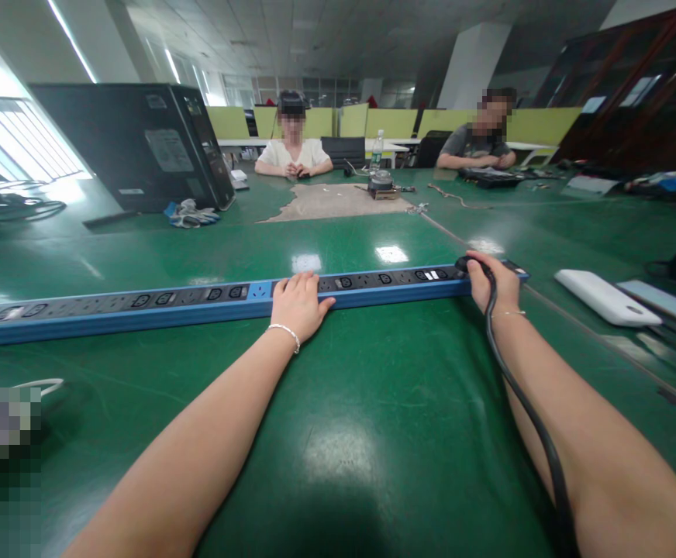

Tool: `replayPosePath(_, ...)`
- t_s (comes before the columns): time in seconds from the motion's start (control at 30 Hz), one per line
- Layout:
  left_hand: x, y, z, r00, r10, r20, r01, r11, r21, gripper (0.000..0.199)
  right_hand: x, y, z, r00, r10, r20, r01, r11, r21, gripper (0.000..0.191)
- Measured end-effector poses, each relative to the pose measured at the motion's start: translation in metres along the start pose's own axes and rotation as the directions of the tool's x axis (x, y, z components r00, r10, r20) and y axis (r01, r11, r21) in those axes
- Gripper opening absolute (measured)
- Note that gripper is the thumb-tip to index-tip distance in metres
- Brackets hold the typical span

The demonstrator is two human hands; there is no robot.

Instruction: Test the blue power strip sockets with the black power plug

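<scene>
Okay, we've got the long blue-edged black power strip (pixel 222 312) across the green worktop (pixel 373 372): open left hand (pixel 298 304) steadying, right hand (pixel 501 288) clamped on black plug (pixel 463 264), right end. Keep plug square, black cable (pixel 518 387) slack.

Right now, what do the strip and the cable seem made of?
The strip: probably painted metal, satin blue, by its straight edges and soft sheen; hard plastic possible. The cable: likely rubber or soft plastic, dull black, because it bends smoothly.

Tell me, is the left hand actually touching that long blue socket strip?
Touching. The head view shows the left hand lying across the blue socket strip, fingers over its top.
</scene>
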State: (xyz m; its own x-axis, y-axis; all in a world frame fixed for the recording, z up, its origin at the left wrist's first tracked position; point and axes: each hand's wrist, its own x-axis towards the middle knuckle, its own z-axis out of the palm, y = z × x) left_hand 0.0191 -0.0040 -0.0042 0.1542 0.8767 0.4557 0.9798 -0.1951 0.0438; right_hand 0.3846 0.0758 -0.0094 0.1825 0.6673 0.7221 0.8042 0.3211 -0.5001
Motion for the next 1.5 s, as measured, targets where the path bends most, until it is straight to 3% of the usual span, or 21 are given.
replayPosePath(0.3, 0.0, 0.0, -0.001, 1.0, -0.007, 0.014, 0.007, 1.0, -0.012, 0.053, -0.001, -0.011, -0.002, 0.999, -0.012, 0.042, 0.015, 0.998, -0.062, 0.03)
replayPosePath(0.53, 0.0, 0.002, -0.003, 0.999, -0.027, 0.033, 0.027, 1.0, -0.009, 0.052, -0.008, -0.015, 0.001, 0.999, 0.038, -0.001, -0.038, 0.999, -0.018, 0.03)
replayPosePath(0.67, 0.0, 0.002, -0.002, 0.999, -0.021, 0.033, 0.022, 1.0, -0.011, 0.054, -0.001, -0.021, 0.003, 0.975, 0.118, -0.191, -0.092, 0.986, 0.137, 0.03)
replayPosePath(0.77, 0.0, 0.001, -0.001, 0.999, -0.015, 0.034, 0.016, 1.0, -0.015, 0.055, 0.003, -0.033, 0.005, 0.941, 0.131, -0.31, -0.051, 0.966, 0.255, 0.033)
replayPosePath(0.9, 0.0, 0.001, 0.0, 1.0, -0.01, 0.016, 0.01, 1.0, -0.009, 0.053, -0.004, -0.056, 0.017, 0.997, 0.017, -0.078, 0.008, 0.953, 0.302, 0.031)
replayPosePath(1.03, 0.0, 0.001, 0.0, 1.0, -0.013, 0.022, 0.013, 1.0, -0.009, 0.053, -0.016, -0.079, 0.035, 0.995, -0.072, 0.073, 0.048, 0.956, 0.289, 0.032)
replayPosePath(1.17, 0.0, 0.001, -0.001, 1.0, -0.01, 0.021, 0.011, 1.0, -0.015, 0.054, -0.022, -0.091, 0.041, 0.987, -0.106, 0.119, 0.076, 0.969, 0.235, 0.031)
replayPosePath(1.5, 0.001, 0.001, -0.002, 1.0, -0.018, 0.021, 0.018, 1.0, -0.023, 0.053, -0.026, -0.101, 0.034, 0.98, -0.135, 0.144, 0.12, 0.987, 0.103, 0.032)
